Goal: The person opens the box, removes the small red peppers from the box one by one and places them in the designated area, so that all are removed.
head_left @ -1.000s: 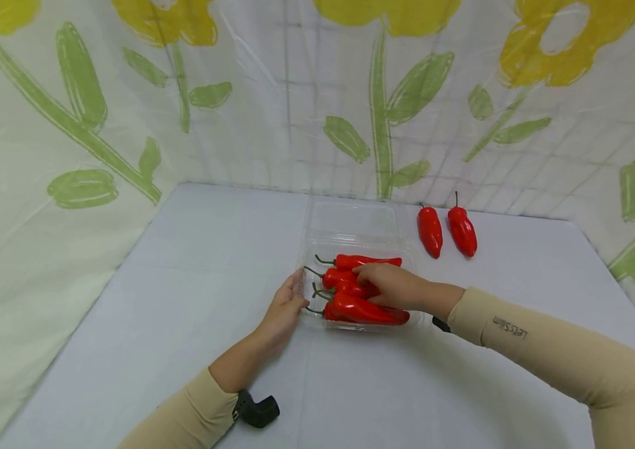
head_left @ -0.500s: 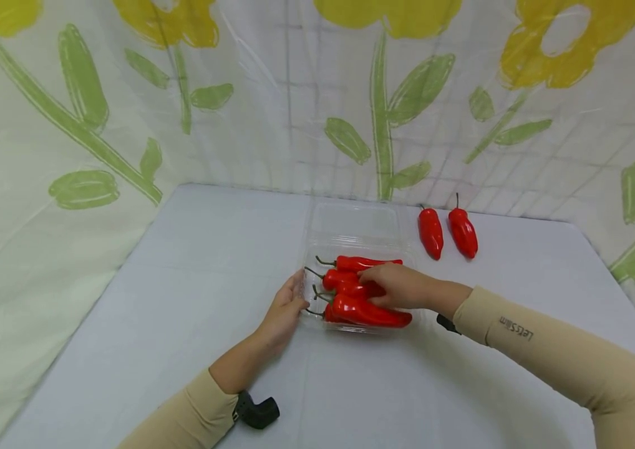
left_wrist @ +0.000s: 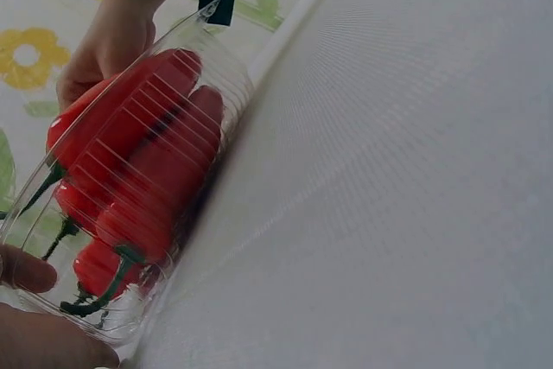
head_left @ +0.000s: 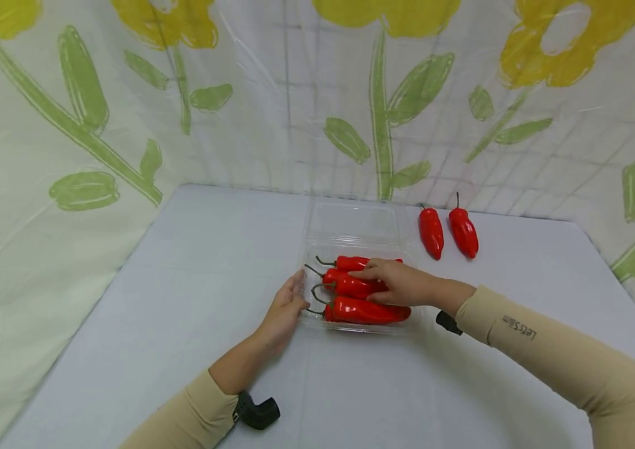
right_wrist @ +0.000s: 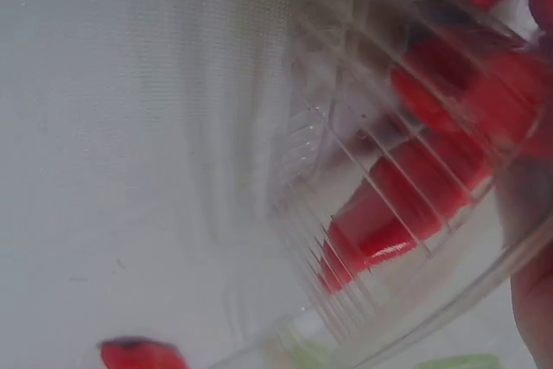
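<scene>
A clear plastic clamshell container [head_left: 325,246] lies with its lid folded back, holding several red peppers. My left hand [head_left: 281,312] grips its left end, with the thumb [left_wrist: 65,343] and a finger showing at the wall in the left wrist view. Reaching in from the right, my right hand [head_left: 398,284] has its fingers and thumb around the middle red pepper [head_left: 348,285], covering its tip end. One red pepper [head_left: 351,262] lies behind it along the far wall. Another red pepper [head_left: 370,310] lies along the near wall, over one that is partly hidden.
Two more red peppers, one [head_left: 431,232] beside the container's lid and one [head_left: 464,234] farther right, lie on the white table [head_left: 227,249]. A curtain [head_left: 272,93] printed with flowers hangs behind the table's far edge. Each wrist carries a black device [head_left: 259,411].
The near pepper has rolled and settled, its stem now curving up. My right fingers have shifted and spread over the middle pepper. The left hand has stayed at the container's end.
</scene>
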The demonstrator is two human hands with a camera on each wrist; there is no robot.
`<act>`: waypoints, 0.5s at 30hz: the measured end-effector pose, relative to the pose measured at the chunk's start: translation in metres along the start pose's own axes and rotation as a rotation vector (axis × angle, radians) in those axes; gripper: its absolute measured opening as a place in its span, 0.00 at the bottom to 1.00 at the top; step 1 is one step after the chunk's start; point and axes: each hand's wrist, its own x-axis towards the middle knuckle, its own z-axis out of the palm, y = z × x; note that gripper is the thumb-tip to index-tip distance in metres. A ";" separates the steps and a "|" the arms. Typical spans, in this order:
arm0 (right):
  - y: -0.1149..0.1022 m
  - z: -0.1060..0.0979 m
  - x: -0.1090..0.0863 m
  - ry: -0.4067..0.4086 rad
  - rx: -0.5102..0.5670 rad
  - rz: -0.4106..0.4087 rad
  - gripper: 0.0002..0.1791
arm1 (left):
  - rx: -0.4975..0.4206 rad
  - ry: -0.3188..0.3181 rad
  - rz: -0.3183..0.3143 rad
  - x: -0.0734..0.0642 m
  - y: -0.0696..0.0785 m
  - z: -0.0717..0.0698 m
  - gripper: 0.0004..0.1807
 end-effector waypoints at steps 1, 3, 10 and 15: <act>0.001 0.000 0.000 -0.007 0.014 -0.007 0.32 | 0.002 0.000 -0.002 0.000 0.000 0.000 0.38; 0.002 -0.001 -0.001 -0.016 0.047 -0.020 0.31 | 0.004 0.000 -0.004 0.000 0.000 0.000 0.38; 0.007 0.000 -0.004 -0.046 0.114 -0.022 0.30 | -0.008 0.013 -0.025 0.000 0.001 0.001 0.38; 0.009 -0.002 -0.007 -0.046 0.166 -0.003 0.29 | -0.013 0.025 -0.038 0.000 0.002 0.002 0.38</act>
